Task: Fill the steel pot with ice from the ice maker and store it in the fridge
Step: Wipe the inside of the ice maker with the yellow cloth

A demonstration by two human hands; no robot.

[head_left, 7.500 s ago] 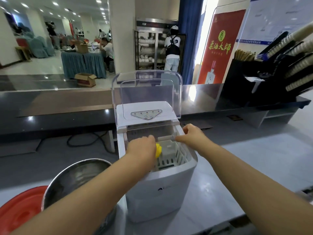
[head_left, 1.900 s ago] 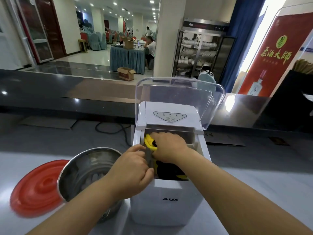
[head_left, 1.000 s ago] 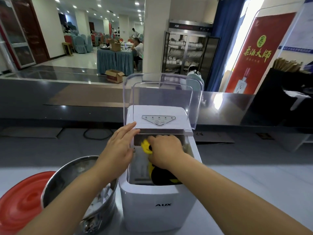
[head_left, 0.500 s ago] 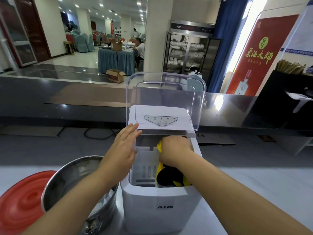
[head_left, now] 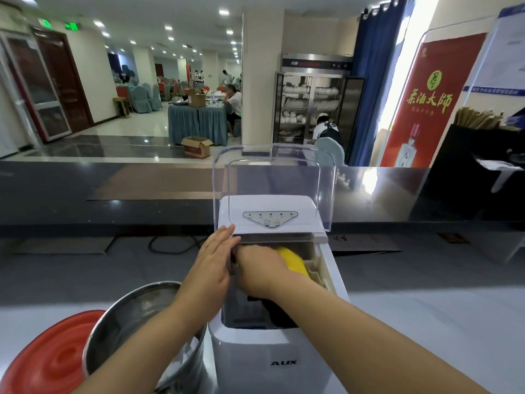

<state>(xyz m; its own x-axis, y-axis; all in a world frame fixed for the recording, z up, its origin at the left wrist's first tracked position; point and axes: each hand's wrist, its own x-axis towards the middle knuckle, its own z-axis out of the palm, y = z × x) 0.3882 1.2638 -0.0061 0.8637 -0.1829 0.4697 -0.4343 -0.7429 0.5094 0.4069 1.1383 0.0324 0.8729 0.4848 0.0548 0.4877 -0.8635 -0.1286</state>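
Observation:
The white AUX ice maker stands on the counter with its clear lid raised. My right hand reaches into its open bin and grips a yellow and black scoop. My left hand rests with straight fingers on the bin's left rim. The steel pot stands just left of the machine, below my left forearm, with some ice visible inside near its right wall.
A red lid lies on the counter left of the pot. A dark raised ledge runs behind the machine. A black holder stands at the right. People and tables fill the hall beyond.
My right hand with the scoop has shifted toward the bin's left side, close to my left hand. My left hand keeps to the left rim.

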